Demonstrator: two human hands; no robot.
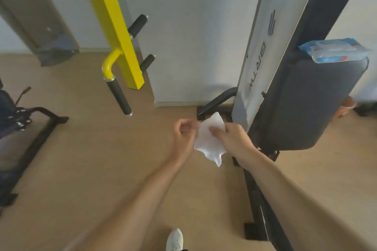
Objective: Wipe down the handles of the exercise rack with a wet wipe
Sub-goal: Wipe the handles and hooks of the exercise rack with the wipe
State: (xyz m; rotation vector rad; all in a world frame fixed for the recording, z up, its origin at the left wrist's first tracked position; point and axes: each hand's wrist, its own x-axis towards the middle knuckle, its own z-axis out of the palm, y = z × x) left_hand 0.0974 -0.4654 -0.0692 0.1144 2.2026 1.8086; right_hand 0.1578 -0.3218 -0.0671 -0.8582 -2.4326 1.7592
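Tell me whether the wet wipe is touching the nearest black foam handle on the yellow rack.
Apart. The head view shows the wet wipe held between both hands, with bare floor between it and the foam handle.

Single head-worn wide view, steeply down and forward, close over hands (208, 136), edges perhaps distorted.

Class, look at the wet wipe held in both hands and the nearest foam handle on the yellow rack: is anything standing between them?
Nothing visible does. The wet wipe, pinched by the left hand and right hand, hangs apart from the foam handle, up and to the left, with only bare floor showing between them.
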